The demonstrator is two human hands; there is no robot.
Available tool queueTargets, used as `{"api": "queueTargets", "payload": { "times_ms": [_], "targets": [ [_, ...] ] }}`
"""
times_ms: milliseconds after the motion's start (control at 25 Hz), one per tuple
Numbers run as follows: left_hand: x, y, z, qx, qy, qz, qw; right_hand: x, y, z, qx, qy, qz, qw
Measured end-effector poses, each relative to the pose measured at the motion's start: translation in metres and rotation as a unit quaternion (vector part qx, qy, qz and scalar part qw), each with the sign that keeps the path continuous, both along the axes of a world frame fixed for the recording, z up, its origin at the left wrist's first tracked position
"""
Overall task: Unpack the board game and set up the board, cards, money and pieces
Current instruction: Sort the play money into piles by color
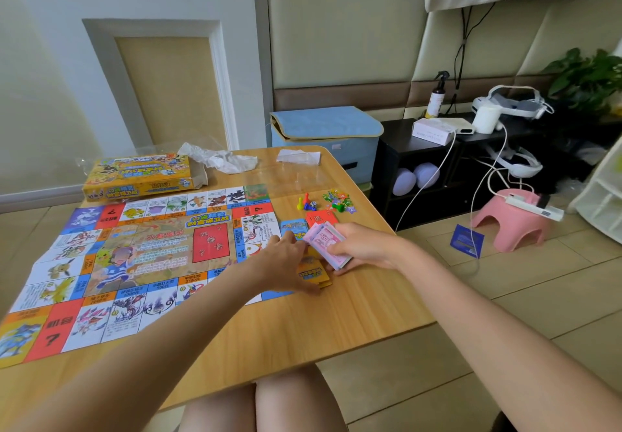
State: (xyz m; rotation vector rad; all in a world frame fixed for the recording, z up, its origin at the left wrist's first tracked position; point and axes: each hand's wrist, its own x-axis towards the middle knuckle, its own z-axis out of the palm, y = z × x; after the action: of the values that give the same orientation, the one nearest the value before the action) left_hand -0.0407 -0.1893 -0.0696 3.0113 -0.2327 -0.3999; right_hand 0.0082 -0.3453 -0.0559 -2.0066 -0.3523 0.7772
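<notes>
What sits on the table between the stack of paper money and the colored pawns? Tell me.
In the head view, a red card deck and a blue card deck lie between the money stack and the pawns.

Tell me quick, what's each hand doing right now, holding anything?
Left hand: fingers fairly straight, resting on the yellow cards beside the board; open.
Right hand: gripping the stack of pink play money.
</notes>
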Motion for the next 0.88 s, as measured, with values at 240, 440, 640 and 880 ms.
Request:
{"api": "queueTargets", "payload": {
  "times_ms": [240,440,640,880],
  "targets": [
    [0.007,0.004,0.033,-0.561,0.054,0.100,0.820,0.011,-0.013,0.023,0.212,0.080,-0.029,0.974],
    [0.017,-0.037,0.024,-0.815,0.117,0.189,0.535,0.007,-0.002,0.022,0.329,0.136,-0.076,0.931],
    [0.034,-0.044,0.019,-0.845,0.077,0.217,0.482,0.013,0.001,0.006,0.272,0.019,-0.232,0.934],
    [0.049,-0.047,0.009,-0.832,0.053,0.259,0.488,0.033,-0.003,-0.010,0.230,-0.035,-0.306,0.923]
  ]
}}
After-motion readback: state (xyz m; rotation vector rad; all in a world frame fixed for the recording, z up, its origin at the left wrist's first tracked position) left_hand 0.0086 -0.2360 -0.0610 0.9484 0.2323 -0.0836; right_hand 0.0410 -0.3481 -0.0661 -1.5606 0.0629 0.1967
